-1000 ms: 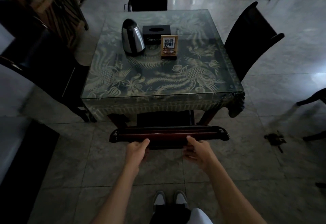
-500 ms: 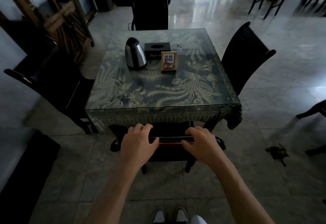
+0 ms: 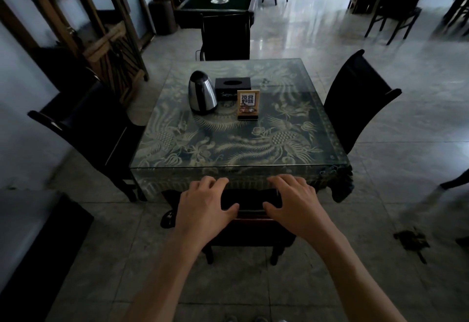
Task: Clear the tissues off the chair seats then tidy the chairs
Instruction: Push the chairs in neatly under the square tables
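A dark wooden chair stands tucked against the near side of the glass-topped table [image 3: 330, 144]. Its top rail [image 3: 250, 203] runs between my hands. My left hand [image 3: 205, 207] grips the rail from above, fingers curled over its far side. My right hand [image 3: 294, 203] grips the same rail a little to the right. The seat is hidden under the table and my hands. Other dark chairs stand at the table's left [image 3: 83, 128], right [image 3: 355, 100] and far side [image 3: 225, 37]. No tissue shows on any seat.
On the table stand a steel kettle [image 3: 201, 93], a black tissue box [image 3: 232, 88] and a small framed sign [image 3: 248, 104]. A dark scrap [image 3: 412, 241] lies on the tiled floor at the right. A green game table [image 3: 215, 4] stands beyond. Wooden frames lean at the left.
My hands went from below the chair's top rail to over it and closed on it. The chair slid forward under the table. My view tilted up.
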Demonstrator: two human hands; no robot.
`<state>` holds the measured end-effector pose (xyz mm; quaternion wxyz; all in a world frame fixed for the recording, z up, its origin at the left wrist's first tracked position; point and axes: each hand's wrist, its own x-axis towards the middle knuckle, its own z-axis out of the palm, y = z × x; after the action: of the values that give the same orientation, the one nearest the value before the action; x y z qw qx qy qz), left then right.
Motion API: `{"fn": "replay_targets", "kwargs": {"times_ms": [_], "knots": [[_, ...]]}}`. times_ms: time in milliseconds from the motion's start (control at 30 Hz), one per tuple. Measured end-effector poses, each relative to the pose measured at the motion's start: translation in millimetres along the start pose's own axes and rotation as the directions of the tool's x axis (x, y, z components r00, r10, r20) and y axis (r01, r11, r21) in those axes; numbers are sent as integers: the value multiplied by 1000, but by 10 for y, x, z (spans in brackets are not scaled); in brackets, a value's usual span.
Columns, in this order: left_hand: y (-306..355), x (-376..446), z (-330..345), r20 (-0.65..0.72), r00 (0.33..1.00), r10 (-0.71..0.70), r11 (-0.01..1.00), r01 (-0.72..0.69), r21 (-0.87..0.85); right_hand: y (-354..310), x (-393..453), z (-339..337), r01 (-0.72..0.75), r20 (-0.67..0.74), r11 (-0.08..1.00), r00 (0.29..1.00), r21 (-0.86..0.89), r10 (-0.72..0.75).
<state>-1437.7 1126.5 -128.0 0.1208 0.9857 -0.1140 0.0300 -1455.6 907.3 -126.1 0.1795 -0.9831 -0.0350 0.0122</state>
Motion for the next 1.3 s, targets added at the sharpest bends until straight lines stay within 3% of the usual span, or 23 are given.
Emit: {"fn": "replay_targets", "kwargs": {"times_ms": [300,567,933,1300], "knots": [[-53,-75,57,5,994,-108,994,108,-15,-27,200,108,85,73,995,993,41,-88],[-656,-166,-8,-28,967,-253,967,252,-24,-676,587,325,232,159,971,958,66,-240],[-2588,-87,-464,-129,917,-377,926,369,-80,-2526,1549,945,395,190,914,894,95,-406],[-4540,-97,-1104,-139,863,-486,873,476,-105,-4456,2388,1522,460,250,881,845,108,-472]]}}
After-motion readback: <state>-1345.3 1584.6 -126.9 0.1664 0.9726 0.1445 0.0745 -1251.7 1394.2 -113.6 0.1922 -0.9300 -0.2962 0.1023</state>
